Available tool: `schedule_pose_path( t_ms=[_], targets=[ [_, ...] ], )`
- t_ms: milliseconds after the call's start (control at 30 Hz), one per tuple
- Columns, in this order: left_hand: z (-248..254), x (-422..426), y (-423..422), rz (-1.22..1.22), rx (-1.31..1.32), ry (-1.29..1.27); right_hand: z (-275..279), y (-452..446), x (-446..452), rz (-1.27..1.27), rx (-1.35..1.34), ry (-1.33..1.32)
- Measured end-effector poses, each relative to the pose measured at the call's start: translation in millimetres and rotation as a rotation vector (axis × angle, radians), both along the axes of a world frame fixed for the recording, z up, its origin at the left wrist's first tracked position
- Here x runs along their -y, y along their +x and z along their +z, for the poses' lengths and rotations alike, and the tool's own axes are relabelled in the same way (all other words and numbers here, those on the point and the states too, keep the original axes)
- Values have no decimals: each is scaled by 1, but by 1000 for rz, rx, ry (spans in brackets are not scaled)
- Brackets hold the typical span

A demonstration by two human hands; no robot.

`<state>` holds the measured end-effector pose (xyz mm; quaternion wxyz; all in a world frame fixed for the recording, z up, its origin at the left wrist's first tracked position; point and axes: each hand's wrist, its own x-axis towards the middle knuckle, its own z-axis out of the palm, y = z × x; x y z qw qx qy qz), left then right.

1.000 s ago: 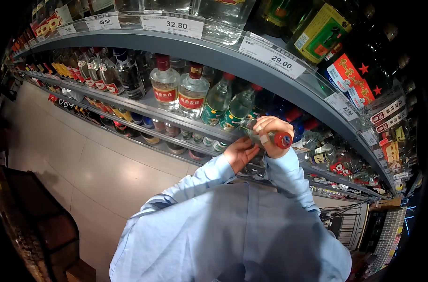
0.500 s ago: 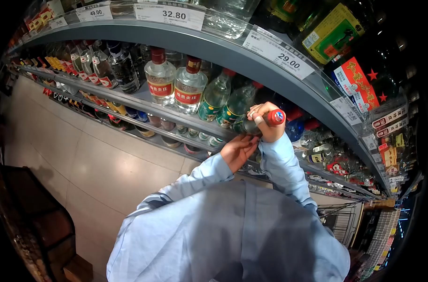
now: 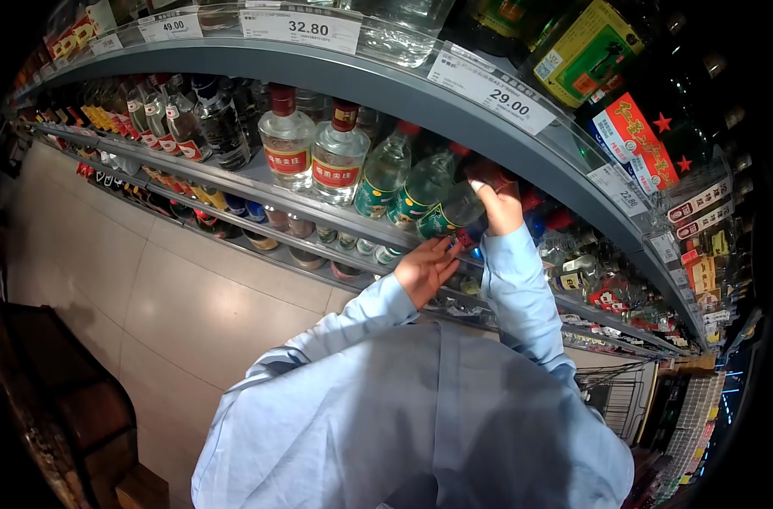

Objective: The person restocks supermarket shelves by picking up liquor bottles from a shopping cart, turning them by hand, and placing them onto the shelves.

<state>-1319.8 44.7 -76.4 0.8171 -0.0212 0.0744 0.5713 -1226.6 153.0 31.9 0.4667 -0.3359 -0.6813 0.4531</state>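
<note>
My right hand [image 3: 497,200] is closed around the neck of a clear bottle with a green label [image 3: 441,219], at the front of the middle shelf. The bottle leans, and its cap is mostly hidden by my fingers. Just left of it stand two similar green-label bottles [image 3: 414,193] with red caps. My left hand [image 3: 425,270] is below the shelf edge, palm up with fingers spread, near the bottle's base and holding nothing. Two red-label bottles [image 3: 336,163] stand further left.
Above runs a curved shelf edge [image 3: 386,83] with price tags. Lower shelves [image 3: 318,254] hold more bottles. A wire cart [image 3: 613,399] is at the lower right, a dark wooden display [image 3: 81,407] at the lower left, tiled floor [image 3: 208,288] between.
My right hand has moved up and into the shelf with the bottle, whose green label now shows beside the others. The red cap has turned away from view. My left hand stays low with fingers spread.
</note>
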Motion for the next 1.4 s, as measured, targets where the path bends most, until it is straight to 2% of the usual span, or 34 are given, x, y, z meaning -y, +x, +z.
schedule_pose_path(
  t_ms=[67,100,233,367,500,867,967,1067,1167,1267,1300,1333,1400],
  targets=[
    [1,0,-1,-11,7,-8,3,-4,6,-45,-180,-74],
    [1,1,-1,-6,-9,-6,2,-5,4,13,-295,-13],
    [-3,1,0,-7,-3,8,9,-11,8,-140,-332,171],
    [-5,2,-1,-3,-12,-4,13,-30,13,-217,-397,134],
    [-4,4,-3,22,-29,-44,-4,-33,-3,-254,-385,262],
    [0,7,-5,45,-81,-33,1,-28,0,-238,-444,164],
    [0,8,-7,52,-87,-40,-5,-24,-3,-198,-405,209],
    [3,10,-13,81,-102,-11,-9,-21,-2,-264,-290,260],
    [7,13,-22,107,-128,50,-5,-18,20,-414,82,443],
    [6,14,-30,143,-143,71,-14,-5,38,-449,215,552],
    [5,16,-33,158,-151,70,-16,1,47,-353,104,439],
    [4,18,-37,173,-159,70,-21,6,60,-365,57,431],
    [2,26,-47,174,-225,31,-13,18,94,-286,-25,166]
  ],
)
